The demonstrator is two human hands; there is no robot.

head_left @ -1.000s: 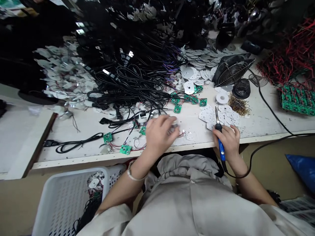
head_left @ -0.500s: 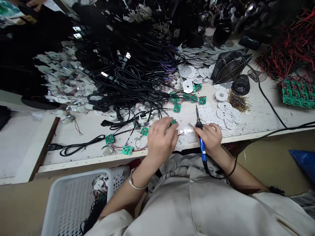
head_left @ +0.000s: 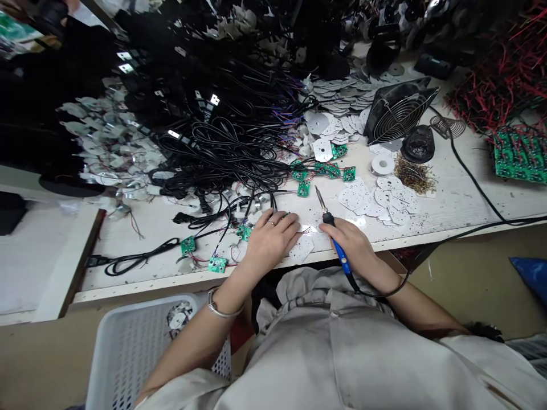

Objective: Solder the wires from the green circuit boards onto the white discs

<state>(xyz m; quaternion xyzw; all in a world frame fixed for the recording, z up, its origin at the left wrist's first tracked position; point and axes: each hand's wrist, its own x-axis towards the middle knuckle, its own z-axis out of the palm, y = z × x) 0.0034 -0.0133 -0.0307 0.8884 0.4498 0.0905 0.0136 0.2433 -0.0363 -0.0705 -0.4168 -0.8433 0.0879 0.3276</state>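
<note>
The soldering iron (head_left: 342, 254) had a glossy blue plastic handle and a metal shaft. The basket (head_left: 128, 341) was matt, perforated plastic.

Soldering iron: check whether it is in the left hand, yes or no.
No, the right hand holds the soldering iron by its blue handle, apart from the left hand.
</note>
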